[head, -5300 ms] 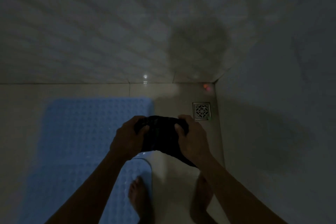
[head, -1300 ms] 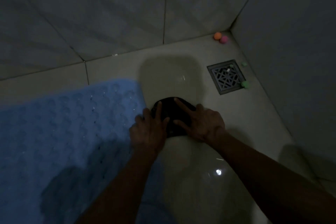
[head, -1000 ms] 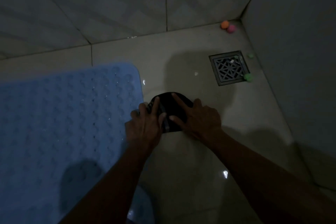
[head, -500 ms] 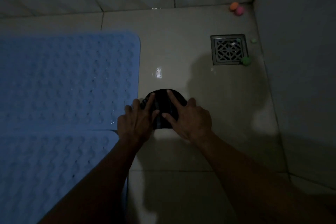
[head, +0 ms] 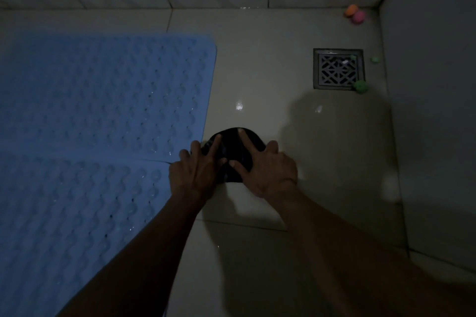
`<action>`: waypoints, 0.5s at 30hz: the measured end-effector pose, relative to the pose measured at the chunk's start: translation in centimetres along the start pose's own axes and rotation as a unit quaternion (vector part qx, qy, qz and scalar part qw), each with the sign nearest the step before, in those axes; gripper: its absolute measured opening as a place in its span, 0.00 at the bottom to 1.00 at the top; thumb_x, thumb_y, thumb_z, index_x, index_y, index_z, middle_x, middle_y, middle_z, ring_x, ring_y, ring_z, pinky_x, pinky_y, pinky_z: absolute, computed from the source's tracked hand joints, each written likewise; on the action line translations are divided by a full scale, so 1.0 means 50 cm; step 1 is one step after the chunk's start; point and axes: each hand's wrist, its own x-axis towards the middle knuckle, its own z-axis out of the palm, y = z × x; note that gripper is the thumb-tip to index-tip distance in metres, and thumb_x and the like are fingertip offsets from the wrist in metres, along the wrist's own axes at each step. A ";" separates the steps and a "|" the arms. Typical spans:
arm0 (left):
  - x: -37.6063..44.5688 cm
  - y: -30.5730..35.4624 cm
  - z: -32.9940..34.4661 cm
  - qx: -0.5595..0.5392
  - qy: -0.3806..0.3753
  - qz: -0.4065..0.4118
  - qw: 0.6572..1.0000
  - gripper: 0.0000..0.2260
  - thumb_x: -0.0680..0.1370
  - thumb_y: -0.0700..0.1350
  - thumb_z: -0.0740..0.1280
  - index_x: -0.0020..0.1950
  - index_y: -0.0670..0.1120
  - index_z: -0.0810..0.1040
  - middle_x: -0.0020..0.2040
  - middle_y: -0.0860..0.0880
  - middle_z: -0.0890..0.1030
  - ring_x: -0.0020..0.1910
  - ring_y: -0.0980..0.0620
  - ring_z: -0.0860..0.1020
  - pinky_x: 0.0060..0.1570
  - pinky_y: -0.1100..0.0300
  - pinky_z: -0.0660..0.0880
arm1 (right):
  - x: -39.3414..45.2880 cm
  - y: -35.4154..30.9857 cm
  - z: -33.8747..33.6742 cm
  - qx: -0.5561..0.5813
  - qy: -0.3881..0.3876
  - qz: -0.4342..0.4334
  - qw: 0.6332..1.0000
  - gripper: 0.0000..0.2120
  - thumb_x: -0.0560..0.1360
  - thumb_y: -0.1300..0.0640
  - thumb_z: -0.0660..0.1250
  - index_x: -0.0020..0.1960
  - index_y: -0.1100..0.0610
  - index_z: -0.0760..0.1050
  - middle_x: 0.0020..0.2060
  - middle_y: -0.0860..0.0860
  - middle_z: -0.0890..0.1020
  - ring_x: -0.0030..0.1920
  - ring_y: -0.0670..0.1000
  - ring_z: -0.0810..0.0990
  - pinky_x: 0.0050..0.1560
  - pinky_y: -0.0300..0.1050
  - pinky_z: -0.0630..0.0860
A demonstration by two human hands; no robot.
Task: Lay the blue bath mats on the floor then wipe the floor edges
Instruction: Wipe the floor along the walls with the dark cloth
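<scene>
Dark cloth pinned flat to the wet floor under left hand and right hand, fingers spread open, not gripping. Blue bath mats laid already, just left of the cloth. Likely trouble: snagging and lifting the mat edge, or palms slipping on slick tile.

I'm in a dim tiled bathroom.
Floor drain at one o'clock, blue bath mats at nine.

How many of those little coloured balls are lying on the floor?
4: orange ball and pink ball touching in the far corner; large green ball at the drain's near-right corner; small green ball right of it.
</scene>
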 end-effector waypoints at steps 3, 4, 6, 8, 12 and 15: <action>-0.008 -0.001 0.012 -0.018 0.008 -0.006 1.000 0.29 0.83 0.62 0.50 0.82 0.59 0.43 0.65 0.43 0.67 0.55 0.42 0.73 0.39 0.53 0.66 | -0.002 0.001 0.003 0.002 0.004 -0.005 1.000 0.36 0.77 0.28 0.49 0.78 0.34 0.35 0.60 0.61 0.69 0.49 0.61 0.77 0.42 0.49 0.68; -0.007 -0.002 0.014 -0.020 0.010 -0.006 1.000 0.29 0.83 0.62 0.50 0.82 0.59 0.43 0.65 0.43 0.67 0.55 0.42 0.73 0.39 0.53 0.66 | -0.003 0.001 0.004 0.007 0.007 -0.003 1.000 0.36 0.77 0.28 0.50 0.78 0.34 0.36 0.60 0.60 0.69 0.49 0.61 0.77 0.42 0.49 0.67; -0.006 -0.003 0.017 -0.021 0.013 -0.005 1.000 0.29 0.83 0.62 0.50 0.82 0.60 0.44 0.65 0.43 0.68 0.55 0.42 0.74 0.39 0.53 0.65 | -0.005 0.004 0.004 0.017 0.010 -0.001 1.000 0.36 0.76 0.28 0.50 0.78 0.33 0.37 0.59 0.60 0.69 0.50 0.61 0.77 0.43 0.49 0.67; -0.012 -0.002 0.021 -0.023 0.016 -0.005 1.000 0.28 0.83 0.62 0.50 0.82 0.59 0.45 0.65 0.43 0.68 0.55 0.42 0.74 0.39 0.53 0.66 | -0.013 0.005 0.009 0.025 0.012 -0.007 1.000 0.36 0.76 0.27 0.51 0.77 0.33 0.37 0.60 0.60 0.70 0.50 0.61 0.77 0.44 0.49 0.68; -0.019 -0.009 0.026 -0.026 0.025 0.010 0.999 0.29 0.83 0.63 0.51 0.82 0.59 0.46 0.65 0.42 0.68 0.56 0.42 0.74 0.39 0.53 0.66 | -0.029 0.004 0.020 0.023 0.015 0.002 1.000 0.36 0.76 0.27 0.49 0.77 0.33 0.36 0.60 0.60 0.70 0.52 0.62 0.77 0.45 0.50 0.70; -0.034 -0.013 0.035 -0.042 0.027 0.016 0.999 0.28 0.83 0.63 0.50 0.82 0.60 0.46 0.64 0.42 0.69 0.56 0.42 0.74 0.39 0.53 0.67 | -0.049 -0.006 0.033 0.026 0.009 0.021 0.999 0.36 0.76 0.26 0.49 0.77 0.32 0.35 0.62 0.61 0.70 0.54 0.63 0.77 0.49 0.52 0.72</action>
